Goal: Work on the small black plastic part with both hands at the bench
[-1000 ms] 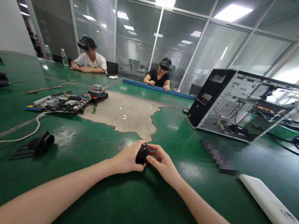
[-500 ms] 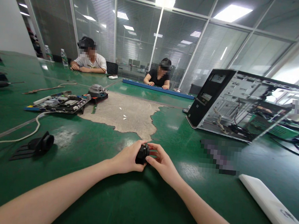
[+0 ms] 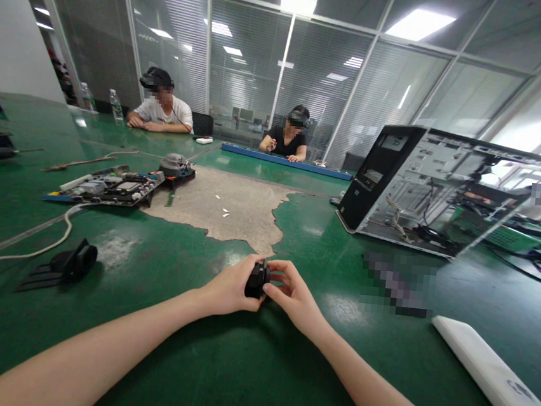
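Observation:
A small black blocky part (image 3: 256,281) is held between my two hands just above the green table (image 3: 254,367); its exact kind cannot be made out. My left hand (image 3: 234,284) wraps round it from the left, thumb on the near side. From the right, the thumb and curled fingers of my right hand (image 3: 291,288) grip its edge. On the table to the left of my forearm lies a black plastic piece with a round collar and flat prongs (image 3: 73,262).
An open computer case (image 3: 380,182) stands at the right, with a white elongated object (image 3: 488,377) nearer me. Left of centre sit a circuit board (image 3: 109,186) and a round cooler (image 3: 177,167) beside a bare worn patch (image 3: 236,206). Two people (image 3: 164,113) sit across the table.
My hands and the black part stay almost still. Across the table, the person in black has raised one hand towards the chest.

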`<state>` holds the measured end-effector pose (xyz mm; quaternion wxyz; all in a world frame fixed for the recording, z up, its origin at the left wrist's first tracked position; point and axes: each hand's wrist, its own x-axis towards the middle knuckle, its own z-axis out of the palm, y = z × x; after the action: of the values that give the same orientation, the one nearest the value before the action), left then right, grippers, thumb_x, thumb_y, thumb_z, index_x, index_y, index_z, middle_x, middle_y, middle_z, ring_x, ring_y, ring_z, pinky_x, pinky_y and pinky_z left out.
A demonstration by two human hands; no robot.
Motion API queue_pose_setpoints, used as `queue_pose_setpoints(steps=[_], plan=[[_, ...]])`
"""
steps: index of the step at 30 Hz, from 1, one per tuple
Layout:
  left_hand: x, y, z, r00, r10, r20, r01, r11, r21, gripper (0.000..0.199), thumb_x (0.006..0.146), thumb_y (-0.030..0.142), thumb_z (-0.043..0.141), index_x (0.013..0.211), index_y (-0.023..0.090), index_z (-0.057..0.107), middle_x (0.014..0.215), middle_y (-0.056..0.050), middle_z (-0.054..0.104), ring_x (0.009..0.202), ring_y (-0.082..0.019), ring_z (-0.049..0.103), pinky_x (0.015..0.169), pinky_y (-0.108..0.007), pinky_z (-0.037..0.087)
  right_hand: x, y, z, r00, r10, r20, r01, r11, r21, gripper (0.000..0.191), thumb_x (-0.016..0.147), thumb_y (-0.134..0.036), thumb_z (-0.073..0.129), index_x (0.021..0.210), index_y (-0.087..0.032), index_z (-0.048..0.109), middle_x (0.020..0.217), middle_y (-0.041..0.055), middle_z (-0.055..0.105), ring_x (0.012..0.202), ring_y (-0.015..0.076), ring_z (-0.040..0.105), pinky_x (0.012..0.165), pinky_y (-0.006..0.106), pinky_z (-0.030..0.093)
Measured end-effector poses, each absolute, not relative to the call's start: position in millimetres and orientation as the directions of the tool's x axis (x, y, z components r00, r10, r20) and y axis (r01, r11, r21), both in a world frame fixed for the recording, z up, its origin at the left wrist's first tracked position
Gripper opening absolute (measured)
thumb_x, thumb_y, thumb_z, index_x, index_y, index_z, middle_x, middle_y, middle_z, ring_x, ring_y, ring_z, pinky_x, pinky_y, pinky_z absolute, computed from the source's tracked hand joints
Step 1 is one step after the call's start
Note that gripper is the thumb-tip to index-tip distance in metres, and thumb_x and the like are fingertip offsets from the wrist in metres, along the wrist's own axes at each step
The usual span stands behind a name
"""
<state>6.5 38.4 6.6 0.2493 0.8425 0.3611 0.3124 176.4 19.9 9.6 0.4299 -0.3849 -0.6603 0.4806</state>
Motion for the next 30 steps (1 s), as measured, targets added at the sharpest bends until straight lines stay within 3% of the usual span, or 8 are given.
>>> queue_pose_setpoints(steps=[12, 19, 30], plan=[[6.5, 37.8, 7.7, 0.542, 0.780, 0.313, 0.473, -0.590, 0.654, 0.068, 0.060, 0.021, 0.060, 0.121, 0.018, 0.030, 0.112, -0.009, 0.049, 0.098, -0.025, 0.051, 0.082, -0.036, 0.042, 176.9, 18.6, 7.3, -0.344, 0.916, 0.206, 0.050, 0.237, -0.970, 0.023, 0.072, -0.027, 0.059, 0.091, -0.023, 0.047, 0.096, 0.0022, 0.052, 0.093, 0.0170, 0.053, 0.076, 0.033, 0.047], [6.3, 38.4, 7.0, 0.549, 0.761, 0.346, 0.436, -0.614, 0.658, 0.067, 0.061, 0.020, 0.060, 0.121, 0.018, 0.030, 0.112, -0.008, 0.049, 0.098, -0.024, 0.051, 0.082, -0.034, 0.041, 177.1, 19.5, 11.7, -0.343, 0.919, 0.193, 0.129, 0.250, -0.960, 0.032, 0.073, -0.024, 0.057, 0.103, -0.023, 0.046, 0.103, 0.0045, 0.050, 0.095, 0.0173, 0.052, 0.077, 0.033, 0.047], [6.7, 39.2, 5.3, 0.542, 0.771, 0.335, 0.456, -0.604, 0.653, 0.068, 0.060, 0.022, 0.061, 0.121, 0.018, 0.030, 0.111, -0.008, 0.050, 0.098, -0.025, 0.051, 0.082, -0.036, 0.042, 176.8, 20.1, 5.9, -0.334, 0.914, 0.230, 0.076, 0.269, -0.960, 0.021, 0.074, -0.024, 0.057, 0.093, -0.023, 0.048, 0.096, 0.0021, 0.051, 0.095, 0.0165, 0.051, 0.076, 0.030, 0.048]])
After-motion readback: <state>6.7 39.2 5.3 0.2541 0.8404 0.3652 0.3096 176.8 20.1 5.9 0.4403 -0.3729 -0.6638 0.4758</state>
